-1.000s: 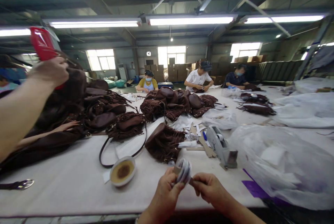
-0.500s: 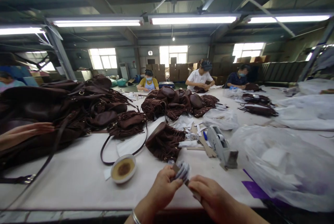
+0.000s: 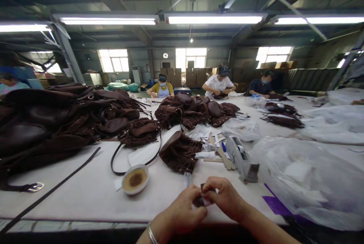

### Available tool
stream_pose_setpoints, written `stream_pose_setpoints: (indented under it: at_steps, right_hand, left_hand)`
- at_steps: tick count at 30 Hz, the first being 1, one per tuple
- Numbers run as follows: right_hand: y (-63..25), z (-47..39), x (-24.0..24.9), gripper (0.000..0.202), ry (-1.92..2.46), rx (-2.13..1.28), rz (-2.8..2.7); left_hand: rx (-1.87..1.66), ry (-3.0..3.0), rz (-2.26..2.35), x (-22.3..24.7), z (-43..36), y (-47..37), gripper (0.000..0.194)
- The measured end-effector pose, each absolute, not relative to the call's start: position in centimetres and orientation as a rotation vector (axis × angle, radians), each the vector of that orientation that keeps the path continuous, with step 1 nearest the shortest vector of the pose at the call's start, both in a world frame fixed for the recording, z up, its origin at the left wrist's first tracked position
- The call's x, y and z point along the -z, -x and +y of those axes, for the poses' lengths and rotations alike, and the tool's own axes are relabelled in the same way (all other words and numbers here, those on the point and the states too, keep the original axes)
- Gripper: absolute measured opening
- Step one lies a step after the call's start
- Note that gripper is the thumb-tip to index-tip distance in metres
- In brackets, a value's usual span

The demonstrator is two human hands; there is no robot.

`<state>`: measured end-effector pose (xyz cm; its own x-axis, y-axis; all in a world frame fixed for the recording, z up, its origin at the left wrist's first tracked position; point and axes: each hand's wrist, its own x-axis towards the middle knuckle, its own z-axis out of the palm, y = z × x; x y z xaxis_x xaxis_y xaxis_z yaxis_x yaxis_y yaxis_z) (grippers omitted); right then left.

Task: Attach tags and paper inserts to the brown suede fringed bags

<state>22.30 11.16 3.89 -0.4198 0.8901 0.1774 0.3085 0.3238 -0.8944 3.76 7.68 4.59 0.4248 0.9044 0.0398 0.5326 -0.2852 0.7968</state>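
Note:
My left hand point(image 3: 189, 207) and my right hand point(image 3: 223, 196) meet low in the middle, over the near edge of the white table. Both are closed on a small dark brown strip point(image 3: 206, 195) with a pale patch on it; fingers cover most of it. A scrap of clear plastic point(image 3: 187, 179) lies just beyond my left hand. Farther on sits a brown fringed bag point(image 3: 179, 152). To the left is a white bowl point(image 3: 135, 179) holding a yellowish stuff with a dark brown middle.
Brown bags are heaped at left point(image 3: 42, 122) and at the centre point(image 3: 196, 109). A grey tape dispenser point(image 3: 241, 160) stands to the right, beside clear plastic bags point(image 3: 309, 179). One long strap point(image 3: 54, 191) crosses the left side. Several people sit across the table.
My hands have turned the strip and drawn closer together; the clear plastic that was bunched at my fingers no longer shows there. Another person's hand at far left has gone from view.

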Motion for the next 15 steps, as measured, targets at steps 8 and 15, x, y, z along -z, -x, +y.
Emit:
stream_pose_setpoints:
  at_steps: [8,15]
  right_hand:
    - [-22.9,10.7,-3.5,0.02,1.112,-0.999,-1.896]
    - [-23.3,11.4,-6.4,0.013,1.054,-0.559,-2.326]
  left_hand:
    - [-0.764,-1.8,1.297,-3.1,7.9,-5.0,0.022]
    - [-0.753,-1.814,1.288,-3.3,7.9,-5.3,0.022]
